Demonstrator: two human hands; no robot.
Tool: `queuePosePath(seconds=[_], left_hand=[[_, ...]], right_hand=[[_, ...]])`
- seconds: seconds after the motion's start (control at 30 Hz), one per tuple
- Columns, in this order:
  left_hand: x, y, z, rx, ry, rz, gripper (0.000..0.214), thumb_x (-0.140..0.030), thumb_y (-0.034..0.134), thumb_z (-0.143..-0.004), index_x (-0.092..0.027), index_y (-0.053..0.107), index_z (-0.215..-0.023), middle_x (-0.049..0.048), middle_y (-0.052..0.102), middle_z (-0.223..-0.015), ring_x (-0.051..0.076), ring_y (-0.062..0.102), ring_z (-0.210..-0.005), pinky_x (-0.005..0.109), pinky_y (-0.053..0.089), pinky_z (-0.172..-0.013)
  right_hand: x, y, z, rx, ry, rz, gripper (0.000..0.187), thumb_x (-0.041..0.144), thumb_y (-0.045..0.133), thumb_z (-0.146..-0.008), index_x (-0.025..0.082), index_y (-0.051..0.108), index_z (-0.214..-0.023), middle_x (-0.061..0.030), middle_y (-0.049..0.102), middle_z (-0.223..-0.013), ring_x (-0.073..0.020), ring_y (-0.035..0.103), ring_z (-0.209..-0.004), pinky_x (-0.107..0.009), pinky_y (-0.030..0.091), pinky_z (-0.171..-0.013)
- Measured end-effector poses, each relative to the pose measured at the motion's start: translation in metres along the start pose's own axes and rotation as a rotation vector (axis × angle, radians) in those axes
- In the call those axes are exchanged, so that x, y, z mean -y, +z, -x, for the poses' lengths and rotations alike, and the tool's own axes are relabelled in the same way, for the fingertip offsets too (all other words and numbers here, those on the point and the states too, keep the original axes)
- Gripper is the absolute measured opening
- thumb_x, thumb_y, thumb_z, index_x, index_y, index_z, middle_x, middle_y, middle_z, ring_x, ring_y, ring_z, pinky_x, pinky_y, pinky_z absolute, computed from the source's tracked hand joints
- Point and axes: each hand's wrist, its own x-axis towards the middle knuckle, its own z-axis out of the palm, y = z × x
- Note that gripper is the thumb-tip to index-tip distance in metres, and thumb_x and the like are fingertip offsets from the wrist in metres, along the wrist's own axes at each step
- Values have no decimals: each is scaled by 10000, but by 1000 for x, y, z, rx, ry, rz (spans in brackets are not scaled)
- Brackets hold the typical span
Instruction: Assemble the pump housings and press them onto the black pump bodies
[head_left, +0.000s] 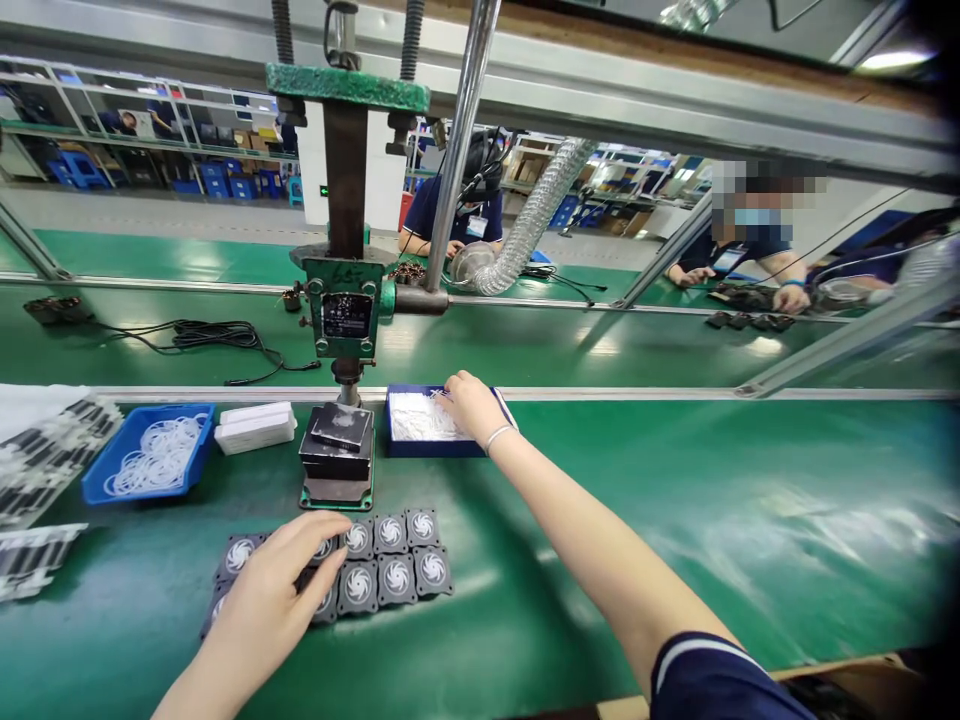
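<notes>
Small square black cooling fans [396, 576] with white swirl-marked centres lie in two rows on the green bench. My left hand [274, 590] is over the left part of these rows, thumb and forefinger apart beside a fan, partly hiding several others. Farther off, my right hand [474, 408] dips into a blue box [439, 449] of small white parts [420, 418]. Its fingers are curled together at the box's contents; what is between the fingertips cannot be made out.
A hand press [343, 300] stands behind the fans, a black block [337, 455] under its ram. Left of it are a white block-shaped stack [255, 428], a blue tray [199, 465] of white rings and striped packs [45, 460]. Two co-workers [480, 215] sit across the bench.
</notes>
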Motion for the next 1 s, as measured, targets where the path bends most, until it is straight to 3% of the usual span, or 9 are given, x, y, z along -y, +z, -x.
queuePosePath(seconds=[0.13,0.23,0.4,0.57,0.7,0.83,0.9,1.0], left_hand=[[6,1,5,9,-11,-23,213,-335,551,-953,-265,674,-1113,46,736,-1122,212,710,-1040,295,596,-899],[7,3,6,34,-27,-14,210,-336,541,-958,-266,671,-1109,42,735,-1119,208,708,-1038,289,596,-889],[3,9,3,80,-15,25,204,-310,527,-967,-269,658,-1117,38,728,-1131,202,695,-1056,299,584,-908],[3,7,5,80,-18,28,201,-306,528,-967,-273,657,-1116,37,730,-1127,205,697,-1048,301,587,-898],[4,0,10,52,-37,17,202,-318,533,-964,-267,667,-1105,39,735,-1115,208,702,-1040,296,591,-892],[3,-6,9,31,-68,34,211,-318,535,-960,-253,678,-1102,54,734,-1117,212,704,-1040,289,591,-892],[0,-6,6,22,-89,54,216,-312,536,-959,-250,673,-1115,55,730,-1129,212,698,-1054,298,585,-909],[-6,-1,-2,13,-100,94,224,-296,539,-959,-244,656,-1143,53,722,-1148,207,686,-1078,312,579,-925]], right_hand=[[4,16,-6,68,-6,88,210,294,605,-961,88,647,-964,-110,652,-1023,-200,634,-969,-369,507,-901],[6,22,-7,98,-20,106,278,348,631,-948,98,636,-1070,-112,639,-1115,-207,631,-1011,-398,524,-912],[6,20,-9,128,-57,80,283,329,645,-941,91,638,-1094,-131,632,-1153,-218,628,-1047,-401,527,-930],[11,13,-10,88,-79,-26,174,263,634,-944,96,656,-985,-98,661,-1068,-203,637,-1019,-405,517,-940],[9,2,-9,-11,-70,-215,134,133,548,-936,113,663,-870,-118,679,-992,-202,654,-942,-338,505,-899],[11,-25,12,-72,-79,-475,201,260,485,-974,135,639,-939,-76,703,-859,-168,674,-796,-272,532,-736],[19,-42,36,-48,-125,-645,262,364,496,-978,142,633,-954,-56,704,-813,-150,671,-727,-249,533,-649],[38,-57,76,100,-208,-1020,276,431,612,-918,161,655,-882,-39,696,-761,-145,660,-682,-253,532,-619]])
